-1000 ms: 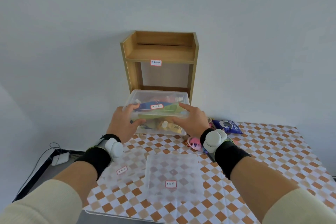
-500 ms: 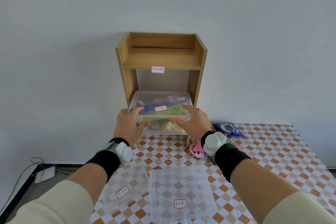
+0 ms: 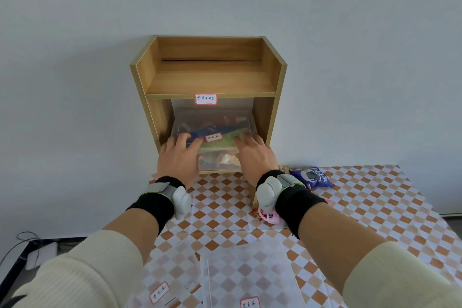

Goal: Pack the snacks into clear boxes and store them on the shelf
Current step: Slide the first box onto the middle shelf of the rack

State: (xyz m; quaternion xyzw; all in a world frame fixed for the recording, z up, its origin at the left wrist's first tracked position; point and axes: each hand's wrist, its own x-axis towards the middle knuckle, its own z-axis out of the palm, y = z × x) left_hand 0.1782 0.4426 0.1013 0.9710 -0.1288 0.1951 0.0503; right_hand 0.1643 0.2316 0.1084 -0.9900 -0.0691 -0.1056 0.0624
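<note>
A clear box (image 3: 215, 122) full of snack packets sits inside the lower compartment of the wooden shelf (image 3: 210, 75), with its front end still near the opening. My left hand (image 3: 178, 157) grips the box's front left corner, fingers over the lid. My right hand (image 3: 255, 155) holds the front right corner the same way. The box's lid carries a small red-edged label. Loose snacks remain on the table: a blue packet (image 3: 311, 177) right of the shelf and a pink packet (image 3: 268, 216) under my right wrist.
The shelf stands at the far edge of a table with an orange-and-white checked cloth (image 3: 375, 207). Two clear box lids or boxes with labels, one (image 3: 250, 277) and another (image 3: 170, 280), lie near me. A cable and adapter (image 3: 37, 255) lie on the floor at left.
Both hands have carried the filled box forward from above the table into the shelf's lower compartment. My head has moved closer, so the shelf looks larger.
</note>
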